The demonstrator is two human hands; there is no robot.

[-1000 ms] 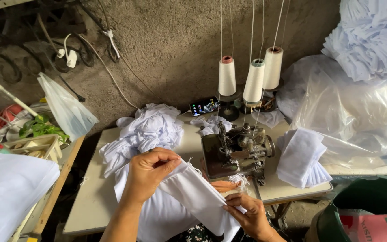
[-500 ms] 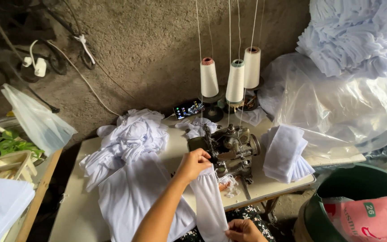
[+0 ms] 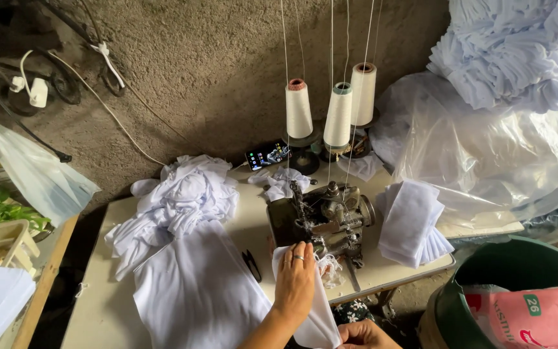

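My left hand (image 3: pixel 295 279), a ring on one finger, lies flat on a narrow white fabric piece (image 3: pixel 318 320) and presses its upper end against the table just in front of a dark overlock sewing machine (image 3: pixel 323 216). At the bottom edge of the view, my right hand (image 3: pixel 364 335) holds the lower end of the same piece; only its knuckles show. A larger white garment (image 3: pixel 195 291) is spread on the table (image 3: pixel 98 304) to the left of my left hand.
Small black scissors (image 3: pixel 251 264) lie between garment and machine. Behind are three thread cones (image 3: pixel 338 113), a phone (image 3: pixel 267 155) and a crumpled white pile (image 3: pixel 188 190). Folded white pieces (image 3: pixel 411 223) sit right of the machine. A green bin (image 3: pixel 518 265) and plastic-wrapped fabric (image 3: pixel 498 148) stand at right.
My left hand has carried the white piece right and forward, up to the machine's front. My right hand has dropped toward the bottom edge. The view has shifted left.
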